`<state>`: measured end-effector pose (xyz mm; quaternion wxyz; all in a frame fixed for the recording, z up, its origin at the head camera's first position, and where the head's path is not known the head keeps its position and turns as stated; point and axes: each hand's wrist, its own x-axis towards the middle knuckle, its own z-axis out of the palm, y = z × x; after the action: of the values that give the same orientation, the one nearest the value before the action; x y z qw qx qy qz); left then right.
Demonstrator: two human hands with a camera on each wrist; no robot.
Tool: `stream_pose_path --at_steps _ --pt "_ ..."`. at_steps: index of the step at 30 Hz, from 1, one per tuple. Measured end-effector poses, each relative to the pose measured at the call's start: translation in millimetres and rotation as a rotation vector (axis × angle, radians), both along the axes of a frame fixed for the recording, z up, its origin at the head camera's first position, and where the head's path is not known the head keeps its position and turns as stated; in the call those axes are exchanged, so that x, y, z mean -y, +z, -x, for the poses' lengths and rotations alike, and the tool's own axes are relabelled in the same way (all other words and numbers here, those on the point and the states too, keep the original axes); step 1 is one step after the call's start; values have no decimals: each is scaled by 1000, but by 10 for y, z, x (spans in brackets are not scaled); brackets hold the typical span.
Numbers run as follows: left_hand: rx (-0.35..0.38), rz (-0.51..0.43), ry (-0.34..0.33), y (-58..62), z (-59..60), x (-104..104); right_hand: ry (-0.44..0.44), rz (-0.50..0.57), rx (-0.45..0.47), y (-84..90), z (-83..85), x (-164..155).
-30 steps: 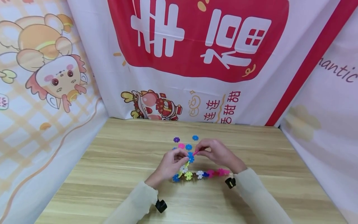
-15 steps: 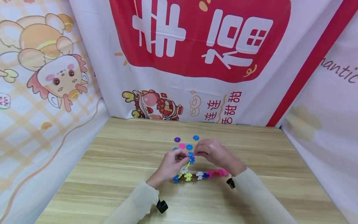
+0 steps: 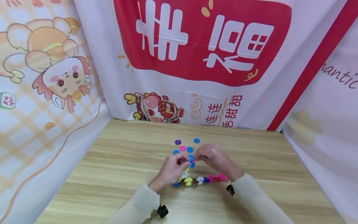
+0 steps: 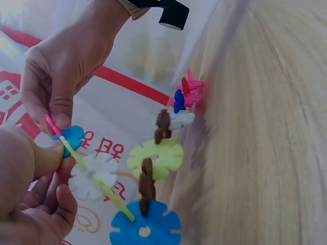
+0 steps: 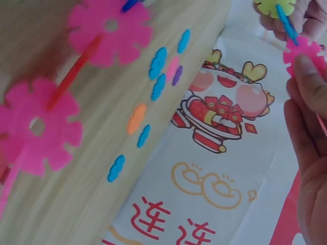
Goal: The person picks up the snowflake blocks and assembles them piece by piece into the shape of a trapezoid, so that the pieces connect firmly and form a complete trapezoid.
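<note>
My left hand pinches the end of a chain of plastic snowflake discs, near a blue disc. My right hand holds a pink snowflake disc between thumb and fingers, its edge meeting that blue disc. Below the left fingers the chain continues through a white disc and an edge-on yellow one to a blue corner disc. From there it runs right along the tabletop: brown, yellow-green, white, dark blue, red and pink discs. The fingers partly hide the joint.
Behind the hands lie several loose discs, among them a purple one, a pink one and a blue one. An orange disc shows in the right wrist view. Printed cloth hangs at the wooden table's back edge.
The right hand has brought the pink disc in from the right against the blue disc at the chain's end. The left hand keeps its grip. The head view has shifted slightly.
</note>
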<state>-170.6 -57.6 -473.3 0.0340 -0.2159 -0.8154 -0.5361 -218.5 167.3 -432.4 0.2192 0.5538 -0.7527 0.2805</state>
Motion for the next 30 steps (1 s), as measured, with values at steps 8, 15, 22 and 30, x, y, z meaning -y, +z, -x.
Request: stream_pose_path --at_steps 8,15,22,30 --pt "62 1 -30 -18 4 22 -37 -61 61 -29 -52 -26" --pt "169 -35 -87 -30 43 58 -68 -175 166 58 -86 23" --pt "181 -68 -116 -23 48 125 -83 -230 231 155 -25 90" --pt "257 -103 -93 -17 -12 215 -209 -386 413 156 180 88"
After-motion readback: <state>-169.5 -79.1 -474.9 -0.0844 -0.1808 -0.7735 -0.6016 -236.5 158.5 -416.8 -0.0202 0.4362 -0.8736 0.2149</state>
